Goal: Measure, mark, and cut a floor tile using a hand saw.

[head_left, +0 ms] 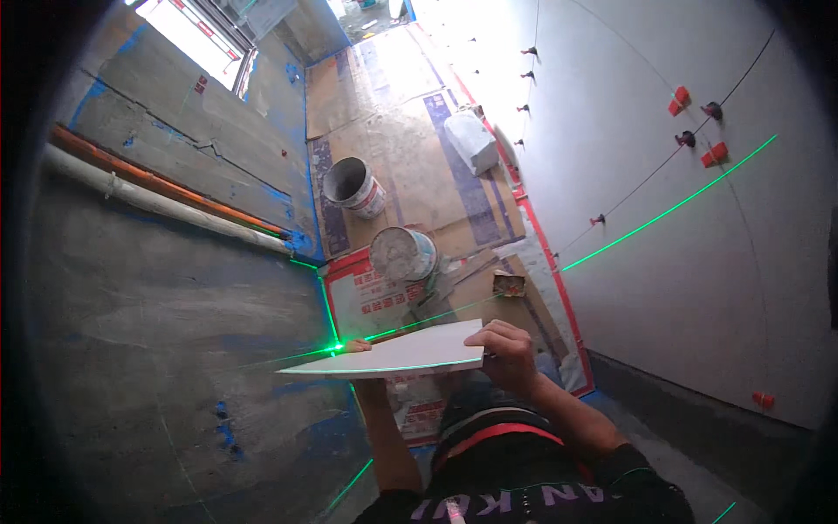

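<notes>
White tile (397, 351) lies flat between your hands above the cardboard-covered floor (410, 148), your right hand (508, 354) with its fingers curled over the near edge, your left hand (355, 347) mostly hidden beneath, two buckets (353, 186) beyond.

tile: a thin, flat white tile (397, 354), wedge-shaped as seen, its point toward the left
surface: plain, pale and smooth; a green laser line runs along its near edge
pose: held almost level and seen nearly edge-on, raised above the floor
place: centre of the frame, just below the middle
hold: right edge gripped by the right hand (506, 356); left hand (356, 347) under the far left edge, only fingertips showing
</notes>
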